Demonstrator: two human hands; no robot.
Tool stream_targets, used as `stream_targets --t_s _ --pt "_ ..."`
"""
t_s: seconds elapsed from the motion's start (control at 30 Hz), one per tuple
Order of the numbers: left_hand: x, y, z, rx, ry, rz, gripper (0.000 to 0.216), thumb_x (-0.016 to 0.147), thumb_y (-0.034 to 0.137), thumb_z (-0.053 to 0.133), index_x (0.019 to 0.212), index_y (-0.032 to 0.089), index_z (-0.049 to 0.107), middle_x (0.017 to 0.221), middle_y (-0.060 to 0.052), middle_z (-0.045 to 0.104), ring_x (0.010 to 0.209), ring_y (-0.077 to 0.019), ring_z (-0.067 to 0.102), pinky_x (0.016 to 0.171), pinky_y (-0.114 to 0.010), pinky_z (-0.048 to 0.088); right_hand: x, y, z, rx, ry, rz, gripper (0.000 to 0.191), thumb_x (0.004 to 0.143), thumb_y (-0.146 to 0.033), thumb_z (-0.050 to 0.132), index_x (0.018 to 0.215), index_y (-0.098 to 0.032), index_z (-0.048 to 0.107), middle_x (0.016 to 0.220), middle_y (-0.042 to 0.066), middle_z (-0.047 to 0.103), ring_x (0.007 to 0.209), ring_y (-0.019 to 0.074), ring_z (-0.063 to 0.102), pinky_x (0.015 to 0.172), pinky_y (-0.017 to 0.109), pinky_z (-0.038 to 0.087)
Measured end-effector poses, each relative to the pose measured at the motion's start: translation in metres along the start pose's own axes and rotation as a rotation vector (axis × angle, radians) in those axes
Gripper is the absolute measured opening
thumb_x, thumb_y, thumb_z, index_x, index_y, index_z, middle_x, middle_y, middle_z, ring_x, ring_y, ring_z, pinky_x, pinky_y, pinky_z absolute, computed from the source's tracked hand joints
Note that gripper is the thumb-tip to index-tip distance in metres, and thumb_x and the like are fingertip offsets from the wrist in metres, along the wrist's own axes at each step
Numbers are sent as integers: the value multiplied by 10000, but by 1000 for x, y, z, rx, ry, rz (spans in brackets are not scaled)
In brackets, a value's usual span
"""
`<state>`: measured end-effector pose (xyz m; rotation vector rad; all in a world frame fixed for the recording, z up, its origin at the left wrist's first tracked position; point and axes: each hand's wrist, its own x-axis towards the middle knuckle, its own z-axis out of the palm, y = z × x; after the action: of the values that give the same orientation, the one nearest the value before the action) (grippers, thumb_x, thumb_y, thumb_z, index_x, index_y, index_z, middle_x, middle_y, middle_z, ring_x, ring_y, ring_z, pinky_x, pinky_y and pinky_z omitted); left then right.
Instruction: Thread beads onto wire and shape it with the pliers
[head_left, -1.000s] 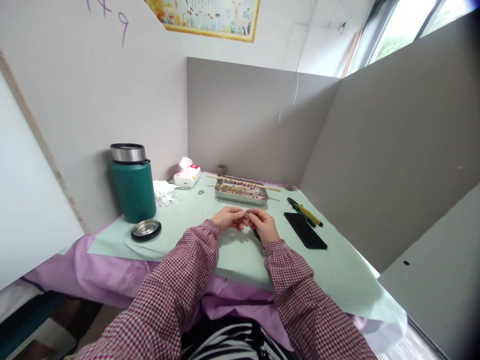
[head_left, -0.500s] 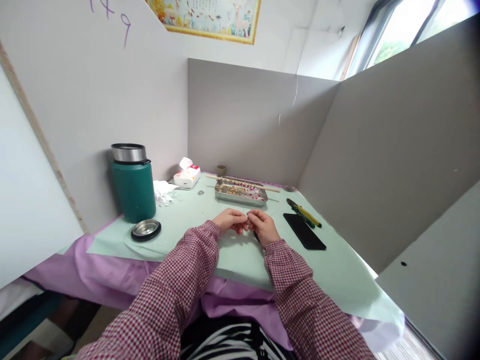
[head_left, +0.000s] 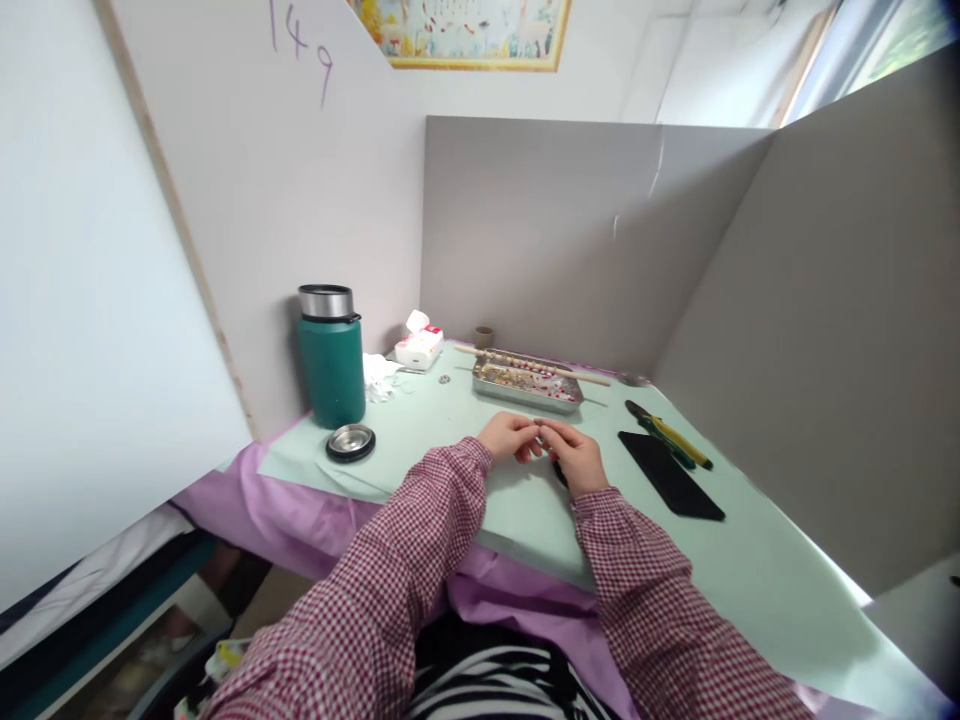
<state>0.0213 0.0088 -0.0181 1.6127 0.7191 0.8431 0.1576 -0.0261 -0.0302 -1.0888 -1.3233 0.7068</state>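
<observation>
I judge the work partway along: the tray (head_left: 480,373) holds plenty of loose beads. In front of it, the left hand (head_left: 508,437) pinches a tiny piece (head_left: 538,434), too small for me to identify. The right hand (head_left: 577,458) pinches its other side, fingertips meeting. The pliers (head_left: 670,436) lie apart, untouched.
</observation>
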Motion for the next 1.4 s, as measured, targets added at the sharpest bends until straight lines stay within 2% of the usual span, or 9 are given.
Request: stream_targets --t_s 0.27,0.4,0.5,0.67,0.77,0.87,0.93,1.1,1.4 --pt "-1 -1 3 67 -13 19 192 756 245 477 659 99 555 593 -33 617 412 -66 501 440 -197 422 4 7 -1 -33 21 -43 370 638 -433 627 846 -134 687 803 88 655 642 164 553 515 264 433" --pt "-4 5 3 226 53 -48 226 759 251 464 642 95 580 559 -31 609 383 -57 466 409 -181 386 5 11 0 -103 48 -142 293 650 -416 616 769 -158 689 810 74 660 723 187 577 653 305 462" --pt "-13 12 1 353 144 -55 255 763 295 465 772 99 627 636 -43 640 391 -60 471 410 -184 381 4 12 -1 -102 37 -98 318 679 -437 586 805 -158 673 735 56 661 630 161 569 609 293 458" --pt "-66 37 -11 636 257 143 267 778 314 467 906 163 646 676 -26 657 534 -105 560 583 -219 437 2 13 -2 -37 46 -23 361 667 -455 588 808 -127 640 675 60 641 510 122 516 485 253 421" --pt "-117 54 -30 819 476 217 272 785 356 471 919 196 646 835 -36 668 745 -151 593 745 -250 425 3 14 -2 -34 48 -7 355 659 -443 594 802 -120 630 652 55 627 496 113 502 466 243 410" --pt "-165 60 -60 993 843 127 385 776 425 466 1068 195 564 1034 -65 613 886 -200 557 809 -301 402 4 14 -2 -48 45 -2 342 661 -436 592 797 -124 629 648 52 626 498 112 502 463 241 409" --pt "-190 55 -82 1133 973 9 549 702 493 535 1145 172 499 1119 -96 565 1034 -259 483 889 -353 348 4 15 -2 -55 49 -1 349 655 -440 593 797 -124 631 654 57 628 506 117 509 458 241 409" --pt "-212 27 -116 1273 945 -312 816 589 589 571 1216 95 402 1147 -165 523 1079 -314 435 888 -391 311 3 14 -2 -68 53 16 342 651 -432 591 798 -126 632 657 57 633 517 124 520 454 241 410" --pt "-198 17 -111 1224 1009 -465 767 595 598 540 1186 125 425 1077 -166 552 1065 -359 404 864 -461 262 1 11 -2 -113 53 2 343 656 -438 583 793 -129 639 651 56 637 550 143 544 472 250 413"
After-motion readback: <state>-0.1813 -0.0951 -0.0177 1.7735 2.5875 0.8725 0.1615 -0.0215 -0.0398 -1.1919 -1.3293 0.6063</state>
